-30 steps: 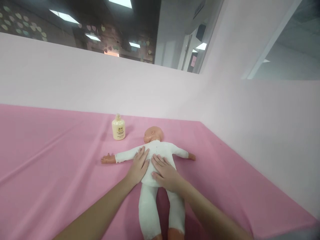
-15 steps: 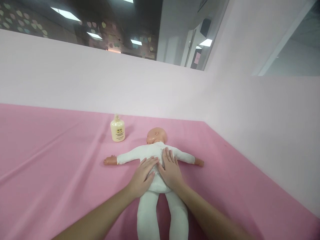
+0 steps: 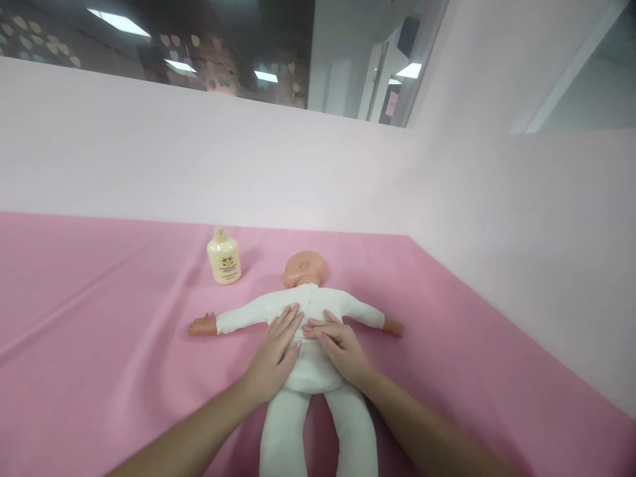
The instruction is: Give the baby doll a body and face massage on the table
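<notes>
A baby doll [image 3: 314,371] with a white cloth body lies on the pink sheet, its arms spread wide and its bald head turned to the left. My left hand [image 3: 275,356] rests open on the left side of the doll's torso, fingers stretched toward its shoulders. On the right side of the torso lies my right hand [image 3: 342,346], its fingers pointing left across the middle. Neither hand grips anything. The doll's feet are out of the picture.
A pale yellow pump bottle [image 3: 224,258] stands left of the doll's head. The pink sheet [image 3: 99,318] has soft folds. White walls [image 3: 199,152] rise behind and at the right, with a dark window [image 3: 238,40] above.
My right hand has slid down a little and turned its fingers leftward. My left hand has shifted slightly outward to the left. The view has moved slightly.
</notes>
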